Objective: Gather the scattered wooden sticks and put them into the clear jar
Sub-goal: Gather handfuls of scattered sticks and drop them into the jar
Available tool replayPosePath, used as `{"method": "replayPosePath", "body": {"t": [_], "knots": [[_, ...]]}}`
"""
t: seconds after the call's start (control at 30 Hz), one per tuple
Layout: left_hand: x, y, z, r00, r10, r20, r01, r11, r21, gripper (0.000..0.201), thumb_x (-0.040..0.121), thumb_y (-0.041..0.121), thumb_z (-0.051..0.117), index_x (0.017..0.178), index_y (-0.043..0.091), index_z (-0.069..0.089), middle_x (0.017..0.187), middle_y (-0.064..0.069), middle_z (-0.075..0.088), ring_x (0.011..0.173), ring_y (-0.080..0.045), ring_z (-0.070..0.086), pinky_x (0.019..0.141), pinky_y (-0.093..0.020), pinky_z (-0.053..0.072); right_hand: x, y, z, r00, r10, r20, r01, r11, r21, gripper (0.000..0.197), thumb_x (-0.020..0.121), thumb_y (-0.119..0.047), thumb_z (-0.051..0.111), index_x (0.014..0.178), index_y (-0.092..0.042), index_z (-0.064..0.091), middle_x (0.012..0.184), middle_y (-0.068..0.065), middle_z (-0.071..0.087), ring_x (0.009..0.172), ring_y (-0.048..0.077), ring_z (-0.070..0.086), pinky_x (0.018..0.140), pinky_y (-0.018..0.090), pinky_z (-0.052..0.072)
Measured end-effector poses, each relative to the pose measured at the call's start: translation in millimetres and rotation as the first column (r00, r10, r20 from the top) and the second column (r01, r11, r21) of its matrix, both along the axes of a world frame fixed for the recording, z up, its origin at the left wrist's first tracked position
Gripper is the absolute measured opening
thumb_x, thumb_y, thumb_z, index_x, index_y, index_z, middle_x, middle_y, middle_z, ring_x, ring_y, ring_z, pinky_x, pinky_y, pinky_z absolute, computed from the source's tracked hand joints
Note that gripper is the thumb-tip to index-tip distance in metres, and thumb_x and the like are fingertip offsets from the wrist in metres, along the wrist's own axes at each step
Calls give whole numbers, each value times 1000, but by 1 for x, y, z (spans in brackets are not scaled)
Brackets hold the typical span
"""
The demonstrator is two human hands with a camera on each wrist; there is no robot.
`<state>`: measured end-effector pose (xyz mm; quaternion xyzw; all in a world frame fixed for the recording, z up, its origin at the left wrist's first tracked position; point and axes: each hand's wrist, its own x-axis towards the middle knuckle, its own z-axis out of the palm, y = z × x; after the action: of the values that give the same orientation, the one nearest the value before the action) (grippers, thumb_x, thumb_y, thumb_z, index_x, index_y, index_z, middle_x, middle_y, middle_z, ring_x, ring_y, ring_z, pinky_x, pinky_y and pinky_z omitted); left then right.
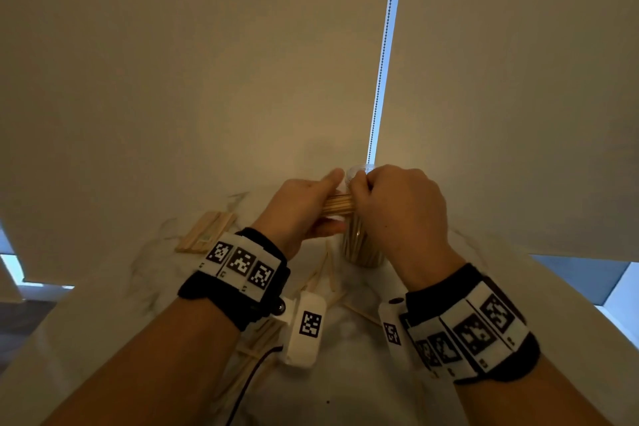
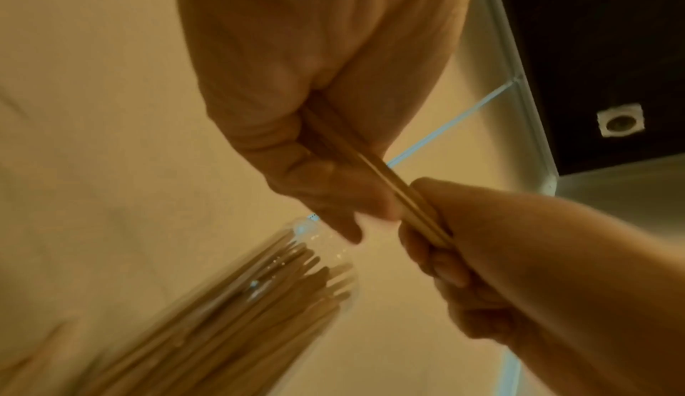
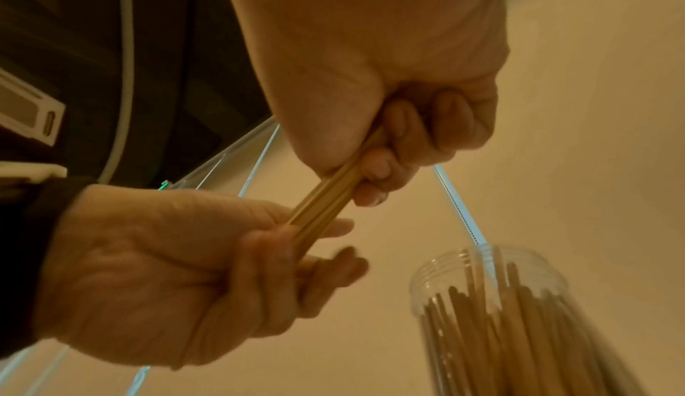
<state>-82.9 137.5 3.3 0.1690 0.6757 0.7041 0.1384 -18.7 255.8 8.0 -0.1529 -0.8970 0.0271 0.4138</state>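
The fingers [image 3: 374, 168] of the right hand [image 1: 401, 211] are curling tightly round one end of a bundle of sticks [image 1: 339, 203], while the fingers [image 3: 259, 259] of the left hand [image 1: 297, 207] are wrapping round the other end, so both hands are gripping the same bundle, which is lying roughly level between them. It is hanging just above and beside the mouth of the clear jar [image 3: 489, 270], which is standing on the bench [image 1: 345, 391] already crowded with sticks. More loose sticks [image 1: 328, 273] are lying scattered on the bench below the wrists, and a stack of flat wooden pieces [image 1: 207, 232] is sitting off to the left. The risk, I think, is in tipping the bundle upright: with the jar so full, the ends may catch on sticks already inside or on the rim, fan out and spill, or knock the jar over. The head view is hiding the jar's mouth behind the hands but showing what is left to gather; the right wrist view is showing the threaded rim and the packed sticks clearly, while the left wrist view is blurring the jar.
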Motion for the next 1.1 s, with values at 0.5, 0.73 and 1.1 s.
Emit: {"method": "replayPosePath", "body": {"t": [0.5, 0.73, 1.1], "knots": [[3, 9, -6, 1000, -23, -5, 24, 995, 95, 33, 98, 36, 59, 85, 9, 73, 69, -11, 68, 43, -10, 47, 39, -17, 37, 6, 24, 9, 981, 43, -188, -27, 996, 88, 55, 99, -52, 45, 55, -19, 51, 44, -3, 36, 40, 9, 30, 45, 21, 12], [7, 20, -11, 994, -105, -42, 110, 985, 131, 46, 95, 49, 58, 114, 8, 66, 101, -15, 74, 79, -19, 68, 63, -26, 57, 9, 70, 14, 986, -75, -149, 49, 984, -170, 58, 98, -53, 39, 62, -15, 64, 47, -1, 45, 49, 19, 46, 49, 27, 28], [-24, 49, -13, 980, 5, -201, -36, 988, -150, 108, 69, 45, 87, 153, 20, 23, 147, -6, 41, 125, -14, 43, 100, -29, 39, -18, 112, 36, 984, -113, -138, 103, 991, -83, 51, 98, -48, 45, 69, -12, 67, 55, 2, 51, 56, 25, 51, 53, 29, 34]]}}
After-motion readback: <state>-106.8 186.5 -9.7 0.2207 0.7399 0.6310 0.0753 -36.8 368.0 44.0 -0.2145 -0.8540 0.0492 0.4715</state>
